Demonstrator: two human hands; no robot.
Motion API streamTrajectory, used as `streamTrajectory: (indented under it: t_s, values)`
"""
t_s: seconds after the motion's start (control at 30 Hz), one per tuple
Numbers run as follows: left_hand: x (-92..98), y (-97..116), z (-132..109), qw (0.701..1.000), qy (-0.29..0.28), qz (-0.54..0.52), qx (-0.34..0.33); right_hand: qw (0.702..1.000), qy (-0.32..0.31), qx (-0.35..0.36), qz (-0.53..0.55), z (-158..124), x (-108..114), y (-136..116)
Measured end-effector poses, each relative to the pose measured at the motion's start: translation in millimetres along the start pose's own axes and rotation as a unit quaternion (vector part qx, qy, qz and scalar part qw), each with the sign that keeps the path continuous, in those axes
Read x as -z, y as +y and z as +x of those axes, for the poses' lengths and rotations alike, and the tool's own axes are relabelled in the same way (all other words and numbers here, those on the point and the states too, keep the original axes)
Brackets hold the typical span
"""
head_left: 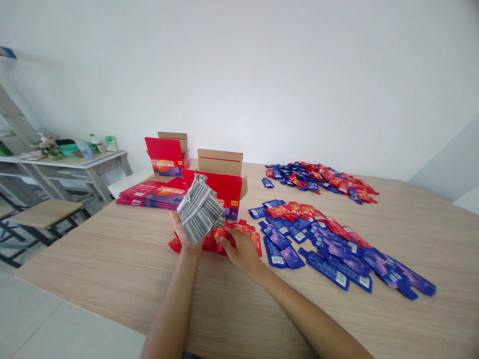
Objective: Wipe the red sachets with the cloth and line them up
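Here my left hand (183,237) clasped a striped bundle (199,209), partly hiding a box (230,187); my right (242,250), grip unclear, touched red pouches (211,241).

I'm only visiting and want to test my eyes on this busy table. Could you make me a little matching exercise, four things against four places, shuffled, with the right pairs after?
Things
1. Striped bundle
2. Right hand
3. Mixed red and blue pile
4. Stool

Places
A. On the floor, beyond the picture-left edge of the table
B. In the left hand
C. On the far part of the table, near the wall
D. At the loose red packets in front of the nearer open box

Right pairs: 1-B, 2-D, 3-C, 4-A
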State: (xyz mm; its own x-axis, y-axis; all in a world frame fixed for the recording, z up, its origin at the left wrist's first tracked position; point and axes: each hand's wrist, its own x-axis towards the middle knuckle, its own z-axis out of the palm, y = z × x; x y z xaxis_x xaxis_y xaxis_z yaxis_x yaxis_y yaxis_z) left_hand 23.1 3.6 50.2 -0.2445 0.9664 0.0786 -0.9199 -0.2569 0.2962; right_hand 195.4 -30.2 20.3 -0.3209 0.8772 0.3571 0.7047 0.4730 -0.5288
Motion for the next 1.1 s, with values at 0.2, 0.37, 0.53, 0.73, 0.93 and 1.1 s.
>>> streamTrajectory:
  t_s: [0.2, 0.37, 0.53, 0.73, 0.93, 1.1]
  values:
    - [6.5, 0, 3, 0.999, -0.024, -0.019, 0.028, 0.997, -0.038, 0.049, -0.053, -7, -9, -7]
    - [-1.1, -4, -1, 0.996, -0.034, -0.03, 0.071, 0.993, -0.035, 0.047, -0.106, 9, 16, 6]
    - [-15.8, -17, -15, 0.985, -0.055, 0.005, 0.163, 0.983, 0.014, -0.069, -0.17, 34, 78, 80]
    - [-19.8, -39, -31, 0.936, -0.138, 0.005, 0.323, 0.968, 0.0, -0.147, -0.205, 24, 110, 174]
    - [-20.1, -49, -36, 0.924, -0.159, 0.015, 0.348, 0.967, -0.071, -0.147, -0.198, 18, 90, 202]
    - [-24.8, -48, -38, 0.93, -0.148, 0.018, 0.335, 0.96, -0.078, -0.159, -0.218, 18, 86, 197]
